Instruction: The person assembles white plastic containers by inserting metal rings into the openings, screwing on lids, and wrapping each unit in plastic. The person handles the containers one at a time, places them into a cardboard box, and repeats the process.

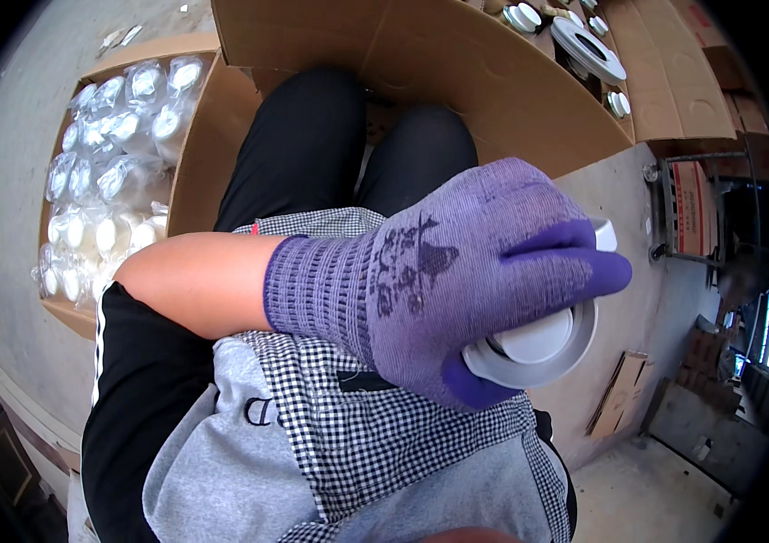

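Note:
My left hand [484, 281], in a purple knitted glove with a smooth coated palm side, reaches across my lap to the right. Its fingers and thumb are closed over a white round lidded container [536, 339]. A raised white disc in the middle and a paler grey-white rim show below the fingers. A small white part [603, 235] sticks out past the knuckles; whether it belongs to the same container is hidden by the glove. I do not see my right hand.
At left, an open cardboard box [194, 172] holds several plastic-wrapped white-capped items [118, 136]. Another carton's flap [457, 72] rises beyond my knees. White-lidded pieces and a white ring-shaped part [588, 50] lie at the upper right. Flat cardboard [621, 394] and a rack [706, 208] stand right.

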A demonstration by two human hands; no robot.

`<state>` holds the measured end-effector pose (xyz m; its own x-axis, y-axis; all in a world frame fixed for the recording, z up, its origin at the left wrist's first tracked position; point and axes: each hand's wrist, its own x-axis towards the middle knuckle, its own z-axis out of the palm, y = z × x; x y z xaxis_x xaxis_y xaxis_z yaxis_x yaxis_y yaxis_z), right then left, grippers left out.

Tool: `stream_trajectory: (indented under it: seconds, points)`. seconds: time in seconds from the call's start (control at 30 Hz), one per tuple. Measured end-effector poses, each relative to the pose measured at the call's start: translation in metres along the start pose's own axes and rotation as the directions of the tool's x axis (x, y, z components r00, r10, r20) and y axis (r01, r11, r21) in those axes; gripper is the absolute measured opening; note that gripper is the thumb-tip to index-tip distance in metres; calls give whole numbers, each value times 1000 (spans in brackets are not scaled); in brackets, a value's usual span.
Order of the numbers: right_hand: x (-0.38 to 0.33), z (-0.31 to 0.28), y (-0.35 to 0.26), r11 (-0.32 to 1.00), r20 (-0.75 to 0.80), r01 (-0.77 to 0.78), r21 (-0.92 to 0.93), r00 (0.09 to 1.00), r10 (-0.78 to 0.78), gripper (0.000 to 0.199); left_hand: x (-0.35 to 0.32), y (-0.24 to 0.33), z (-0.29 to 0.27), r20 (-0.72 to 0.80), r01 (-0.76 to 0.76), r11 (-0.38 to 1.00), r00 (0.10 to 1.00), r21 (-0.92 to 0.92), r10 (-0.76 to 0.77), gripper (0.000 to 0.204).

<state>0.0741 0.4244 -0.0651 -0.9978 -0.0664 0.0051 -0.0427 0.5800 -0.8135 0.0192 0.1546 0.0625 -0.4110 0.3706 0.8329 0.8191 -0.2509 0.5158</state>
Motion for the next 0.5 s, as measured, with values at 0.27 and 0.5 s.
stream_trajectory:
  seconds: [0.27,0.5]
  points:
    - [-2,0,-3,1000,-4,10,3,1000,-10,58,7,13,1,-88,131,983,989,131,-120,76]
    - [5,4,-7,1000,29,18,-1,999,-18,60,5,-16,9,-157,-41,999,987,22,44,69]
